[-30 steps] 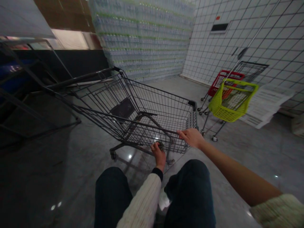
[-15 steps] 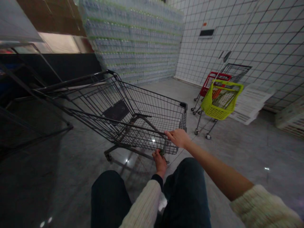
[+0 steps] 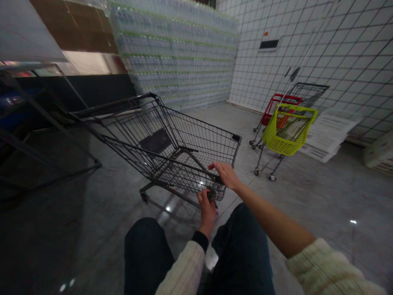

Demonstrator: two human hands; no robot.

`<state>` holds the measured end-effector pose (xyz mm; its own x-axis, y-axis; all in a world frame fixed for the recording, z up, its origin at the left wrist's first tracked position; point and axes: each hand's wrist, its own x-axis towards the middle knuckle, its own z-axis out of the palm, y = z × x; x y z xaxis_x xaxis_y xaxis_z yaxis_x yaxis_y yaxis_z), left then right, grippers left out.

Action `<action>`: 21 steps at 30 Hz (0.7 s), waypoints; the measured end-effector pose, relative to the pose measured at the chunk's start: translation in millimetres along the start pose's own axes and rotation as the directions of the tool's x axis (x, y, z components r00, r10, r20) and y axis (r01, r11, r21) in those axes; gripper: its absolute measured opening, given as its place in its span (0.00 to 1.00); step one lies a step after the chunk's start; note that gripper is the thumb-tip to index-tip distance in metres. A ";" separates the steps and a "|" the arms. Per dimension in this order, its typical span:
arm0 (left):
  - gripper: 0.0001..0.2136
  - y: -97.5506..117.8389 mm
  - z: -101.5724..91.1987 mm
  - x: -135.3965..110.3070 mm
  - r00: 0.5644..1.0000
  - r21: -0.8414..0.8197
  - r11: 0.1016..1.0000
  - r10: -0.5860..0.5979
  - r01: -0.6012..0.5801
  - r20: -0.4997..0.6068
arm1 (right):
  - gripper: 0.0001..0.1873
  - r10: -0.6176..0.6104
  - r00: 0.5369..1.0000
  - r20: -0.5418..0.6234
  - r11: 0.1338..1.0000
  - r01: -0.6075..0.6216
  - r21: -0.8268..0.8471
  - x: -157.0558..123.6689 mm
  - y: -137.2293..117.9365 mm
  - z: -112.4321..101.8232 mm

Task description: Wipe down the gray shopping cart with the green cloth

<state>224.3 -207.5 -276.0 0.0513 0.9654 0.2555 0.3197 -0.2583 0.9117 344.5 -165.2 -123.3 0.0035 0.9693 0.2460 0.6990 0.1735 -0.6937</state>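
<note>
A dark wire shopping cart [image 3: 190, 164] stands in front of my knees, its handle to the left. My left hand [image 3: 207, 209] is at the lower front corner of the basket, its fingers closed around a small dark green wad [image 3: 211, 194]. Whether this is a cloth or a sponge I cannot tell. Just above, my right hand [image 3: 226, 175] lies over the basket's near front top corner, fingers stretched out to the left past the black corner cap [image 3: 217, 179]. Part of the corner is hidden behind that hand.
A yellow-green basket cart [image 3: 287, 135] and a red one [image 3: 276, 108] stand at the right. Wrapped bottle packs [image 3: 181, 57] are stacked behind. A metal frame [image 3: 76, 147] stands left; a white stack [image 3: 328, 135] and a pale crate [image 3: 380, 153] are far right.
My right hand's fingers have lifted from the rim, uncovering the black corner cap. My left hand has risen slightly, and more of the green wad shows. The view has shifted a little.
</note>
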 end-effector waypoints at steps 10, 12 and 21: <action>0.17 57.4 -72.0 -9.2 0.952 -0.458 0.835 -0.284 0.305 0.116 | 0.20 0.047 0.922 -0.383 0.952 0.075 0.298 -122.2 -13.0 83.3; 0.19 71.9 -76.8 -19.4 0.938 -0.522 0.780 -0.264 0.345 0.226 | 0.27 0.058 0.936 -0.347 0.952 0.053 0.302 -135.9 -15.9 98.6; 0.11 110.5 -112.6 91.8 0.926 0.094 0.922 0.376 -0.375 0.005 | 0.29 -0.141 0.868 -0.475 0.987 0.160 0.000 -86.7 -20.0 44.8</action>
<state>157.8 -151.3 -115.6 0.1722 0.7974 0.5784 0.3646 -0.5970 0.7146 298.2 -244.8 -161.1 0.2448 0.7344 0.6330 0.6905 0.3262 -0.6455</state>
